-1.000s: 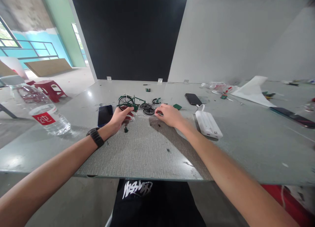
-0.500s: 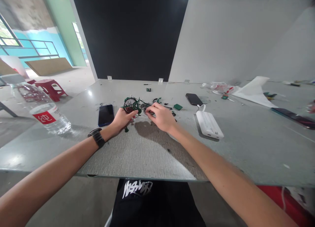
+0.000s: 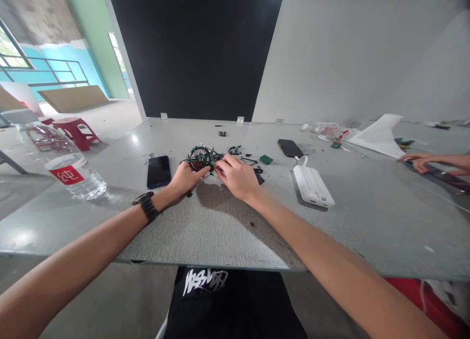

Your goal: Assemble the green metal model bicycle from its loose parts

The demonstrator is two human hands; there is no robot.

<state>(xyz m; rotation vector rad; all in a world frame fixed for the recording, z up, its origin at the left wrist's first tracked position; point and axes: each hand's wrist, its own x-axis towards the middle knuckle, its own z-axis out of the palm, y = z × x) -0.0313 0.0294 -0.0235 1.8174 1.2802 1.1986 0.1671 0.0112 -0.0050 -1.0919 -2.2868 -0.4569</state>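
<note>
At the middle of the desk [image 3: 205,231], I had the left hand [image 3: 184,178] pinched around the miniature bicycle [image 3: 200,158]. The right hand [image 3: 238,177] sat curled narrow at the bicycle's right end; I couldn't tell what its fingertips gripped. A smartphone [image 3: 159,171] lay near on the left, a power bank [image 3: 313,186] farther right, and textured surface stretched between both hands and the near edge [image 3: 205,266].

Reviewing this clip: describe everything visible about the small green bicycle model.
The bicycle model is dark green with a black, thin-spoked wheel facing the camera; it looks like plastic, possibly metal. The left hand grips its lower part; the right hand seems to touch its right end, partly hiding it. Whether it rests on the table is unclear.
</note>
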